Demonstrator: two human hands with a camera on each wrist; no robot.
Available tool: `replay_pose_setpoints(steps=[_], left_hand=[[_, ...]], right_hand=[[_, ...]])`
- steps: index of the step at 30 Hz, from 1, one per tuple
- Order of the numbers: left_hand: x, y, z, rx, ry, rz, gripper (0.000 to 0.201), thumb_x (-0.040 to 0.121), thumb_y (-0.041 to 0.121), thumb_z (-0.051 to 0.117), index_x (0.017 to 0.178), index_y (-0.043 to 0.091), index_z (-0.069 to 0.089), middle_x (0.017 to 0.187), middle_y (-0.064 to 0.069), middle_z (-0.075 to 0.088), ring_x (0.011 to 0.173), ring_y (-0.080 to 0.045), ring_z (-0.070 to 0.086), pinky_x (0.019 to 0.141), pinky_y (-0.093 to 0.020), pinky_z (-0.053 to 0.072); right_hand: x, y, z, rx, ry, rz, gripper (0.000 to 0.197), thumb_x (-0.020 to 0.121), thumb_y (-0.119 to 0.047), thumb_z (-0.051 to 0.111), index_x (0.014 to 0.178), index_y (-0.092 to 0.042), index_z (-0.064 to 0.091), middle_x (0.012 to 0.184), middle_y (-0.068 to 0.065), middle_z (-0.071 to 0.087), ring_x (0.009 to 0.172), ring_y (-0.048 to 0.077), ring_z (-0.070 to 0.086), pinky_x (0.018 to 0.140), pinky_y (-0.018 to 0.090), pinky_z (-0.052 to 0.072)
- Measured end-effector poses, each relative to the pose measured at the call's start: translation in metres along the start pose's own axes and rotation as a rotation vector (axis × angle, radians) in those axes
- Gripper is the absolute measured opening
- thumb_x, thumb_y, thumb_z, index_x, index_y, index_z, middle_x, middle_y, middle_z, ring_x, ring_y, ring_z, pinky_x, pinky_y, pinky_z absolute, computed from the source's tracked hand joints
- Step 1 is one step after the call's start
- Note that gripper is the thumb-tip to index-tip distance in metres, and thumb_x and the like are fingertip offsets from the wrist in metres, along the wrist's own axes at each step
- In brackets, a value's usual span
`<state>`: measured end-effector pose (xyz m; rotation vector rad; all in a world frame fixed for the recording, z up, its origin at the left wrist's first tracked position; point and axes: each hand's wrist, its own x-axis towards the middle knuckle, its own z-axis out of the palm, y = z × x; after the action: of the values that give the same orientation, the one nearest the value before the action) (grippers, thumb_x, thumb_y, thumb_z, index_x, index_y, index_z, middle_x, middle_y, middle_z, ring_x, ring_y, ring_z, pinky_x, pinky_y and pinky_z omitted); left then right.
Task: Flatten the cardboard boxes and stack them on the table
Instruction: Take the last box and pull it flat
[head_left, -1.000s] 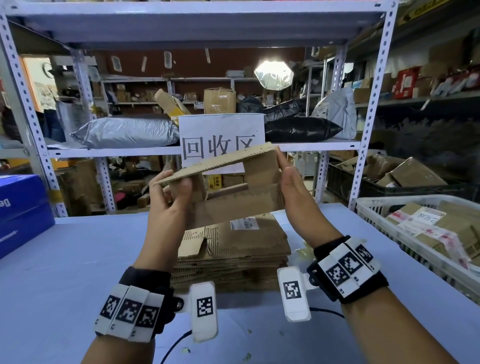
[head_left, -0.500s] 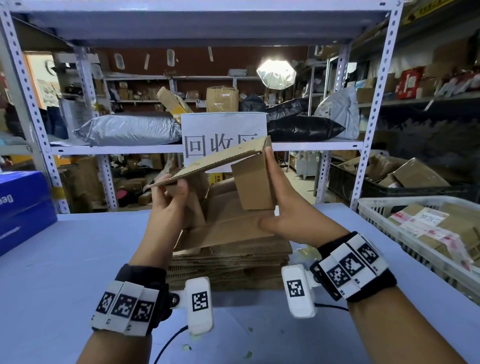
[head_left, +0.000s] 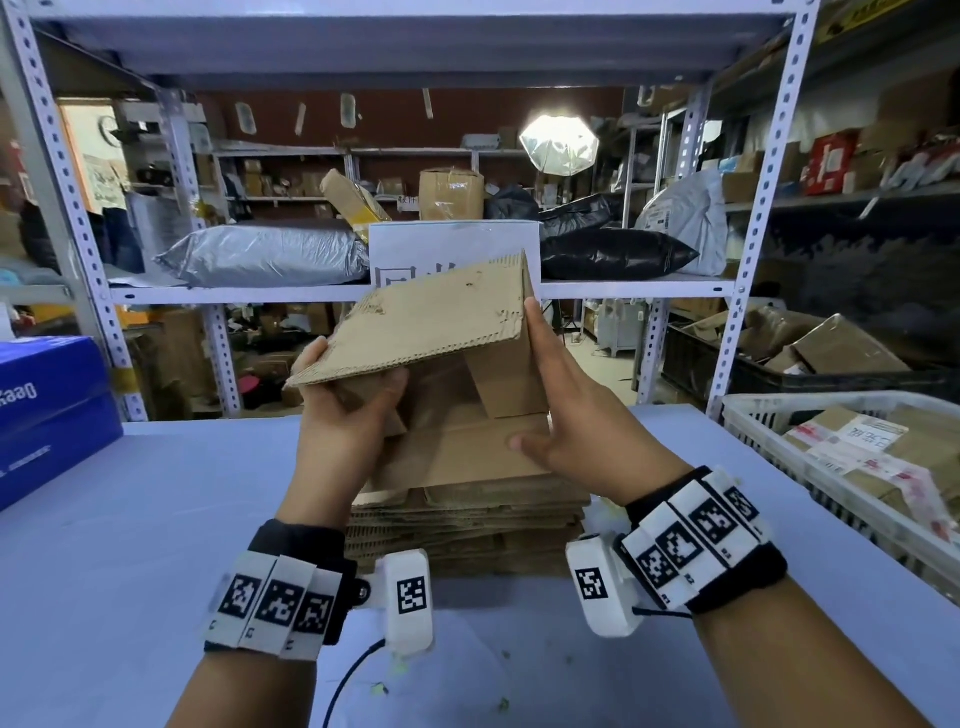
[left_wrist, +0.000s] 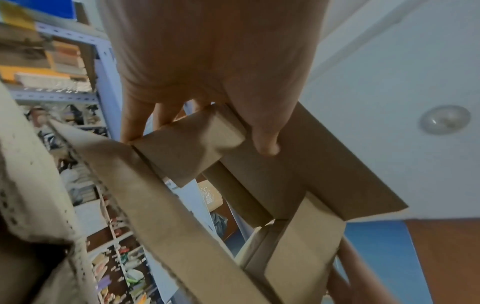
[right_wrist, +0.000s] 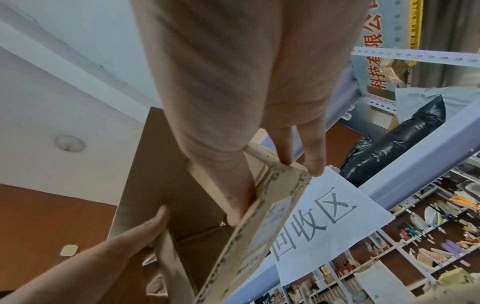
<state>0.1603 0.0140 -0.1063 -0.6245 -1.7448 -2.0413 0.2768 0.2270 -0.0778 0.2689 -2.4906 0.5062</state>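
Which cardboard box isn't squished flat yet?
The brown cardboard box held up between both hands: its flaps stick out, while the flattened brown boxes beneath lie stacked on the blue table.

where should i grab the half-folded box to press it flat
Grip the box at its two side ends, one hand from each side, as the left hand and right hand do now. Its top panel tilts up over loose flaps, so squeezing those ends should likely collapse it above the stack.
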Motion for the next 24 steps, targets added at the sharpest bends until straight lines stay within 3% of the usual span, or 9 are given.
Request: replay_pose_setpoints(steps=[2,4,7,11,15,18,19,21,24], left_hand=[[0.001,-0.004,0.000,0.099,0.001,0.019,0.084,0.087,0.023,0.081,0.150,0.023,0.027,0.125,0.038,0.038,0.117,0.018,0.049,0.105,-0.020,0.039],[0.001,-0.007,0.000,0.151,0.008,0.043,0.087,0.084,0.021,0.084,0.149,0.023,0.027,0.124,0.040,0.036,0.112,0.027,0.044,0.097,-0.006,0.036],[0.000,-0.008,0.001,0.185,0.039,0.088,0.086,0.083,0.014,0.083,0.148,0.020,0.028,0.122,0.039,0.036,0.103,0.038,0.038,0.083,0.008,0.031],[0.001,-0.001,-0.001,0.197,0.075,0.108,0.081,0.083,0.005,0.078,0.147,0.018,0.030,0.118,0.036,0.039,0.097,0.038,0.040,0.077,0.008,0.032],[-0.005,0.014,-0.004,0.131,-0.041,0.045,0.076,0.071,0.013,0.057,0.140,0.036,0.034,0.109,0.035,0.050,0.099,0.014,0.055,0.086,-0.023,0.050],[-0.008,0.016,-0.007,0.049,-0.192,0.038,0.083,0.066,0.006,0.043,0.141,0.042,0.039,0.126,0.025,0.052,0.100,0.012,0.056,0.077,-0.018,0.050],[-0.010,0.018,-0.006,0.049,-0.241,0.035,0.084,0.067,0.005,0.043,0.140,0.047,0.040,0.133,0.020,0.050,0.102,0.008,0.056,0.076,-0.020,0.049],[-0.013,0.018,-0.005,0.023,-0.312,0.033,0.082,0.077,-0.002,0.044,0.138,0.053,0.042,0.129,0.021,0.054,0.087,0.001,0.057,0.069,-0.022,0.047],[-0.017,0.020,-0.002,-0.032,-0.371,0.038,0.085,0.088,-0.015,0.042,0.143,0.049,0.044,0.120,0.016,0.059,0.067,0.002,0.053,0.057,-0.016,0.044]], right_hand=[[0.001,-0.001,0.000,0.001,0.046,-0.015,0.134,0.079,-0.021,0.083,0.148,-0.047,-0.029,0.165,-0.019,-0.015,0.109,0.026,0.064,0.074,0.037,0.054],[0.001,-0.002,0.000,0.001,0.087,-0.043,0.134,0.079,-0.021,0.083,0.150,-0.046,-0.027,0.165,-0.019,-0.013,0.123,0.027,0.058,0.077,0.037,0.054],[0.000,-0.001,0.001,-0.011,0.122,-0.082,0.133,0.079,-0.021,0.083,0.151,-0.045,-0.026,0.164,-0.022,-0.016,0.140,0.022,0.043,0.084,0.028,0.050],[0.002,0.003,0.005,0.020,0.146,-0.113,0.131,0.079,-0.018,0.083,0.152,-0.045,-0.023,0.163,-0.025,-0.015,0.143,0.023,0.039,0.083,0.010,0.037],[0.007,0.009,0.010,0.274,0.160,-0.072,0.131,0.079,-0.010,0.082,0.149,-0.056,-0.019,0.167,-0.017,0.004,0.152,0.009,0.018,0.108,0.036,0.045],[0.010,0.015,0.013,0.502,0.231,0.008,0.123,0.074,-0.017,0.084,0.152,-0.053,-0.005,0.160,-0.018,0.021,0.147,0.006,0.025,0.110,0.046,0.045],[0.012,0.018,0.014,0.547,0.298,0.018,0.117,0.072,-0.023,0.084,0.152,-0.048,0.002,0.155,-0.021,0.026,0.144,0.003,0.028,0.112,0.042,0.042],[0.016,0.024,0.018,0.594,0.442,0.014,0.107,0.068,-0.033,0.086,0.149,-0.033,0.016,0.141,-0.033,0.035,0.136,-0.003,0.037,0.110,0.023,0.040],[0.021,0.027,0.021,0.560,0.627,0.034,0.096,0.068,-0.035,0.088,0.140,-0.016,0.027,0.122,-0.048,0.041,0.115,-0.015,0.050,0.091,0.005,0.043]])
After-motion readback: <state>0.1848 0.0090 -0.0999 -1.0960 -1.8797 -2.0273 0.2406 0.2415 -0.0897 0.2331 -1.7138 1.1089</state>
